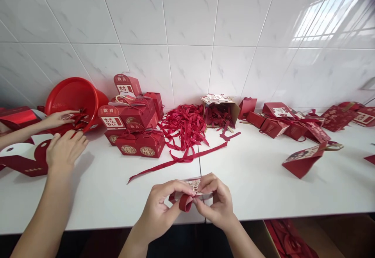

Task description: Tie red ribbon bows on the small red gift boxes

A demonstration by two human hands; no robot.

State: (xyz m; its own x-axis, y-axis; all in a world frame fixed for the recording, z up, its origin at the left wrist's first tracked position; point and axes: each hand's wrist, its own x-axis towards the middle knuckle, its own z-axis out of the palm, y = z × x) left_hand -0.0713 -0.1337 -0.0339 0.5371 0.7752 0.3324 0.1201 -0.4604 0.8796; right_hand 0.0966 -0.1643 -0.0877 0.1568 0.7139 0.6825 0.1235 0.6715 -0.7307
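Near the front edge of the table, my left hand (162, 207) pinches a looped red ribbon (185, 203) between thumb and fingers. Close against it, my right hand (215, 199) is closed on the same ribbon where it meets the top of a small red box (191, 183). Both hands partly cover this box, which has a light printed panel. Beyond them lies a long loose red ribbon (158, 167), reaching toward a tangled pile of red ribbons (186, 127).
Stacked red gift boxes (137, 113) stand left of the pile; a cardboard box (233, 111) sits right of it. More red boxes (304, 158) lie at right. Another person's hands (66, 148) are at a tilted red basin (72, 94). An open carton (316, 236) is below the table.
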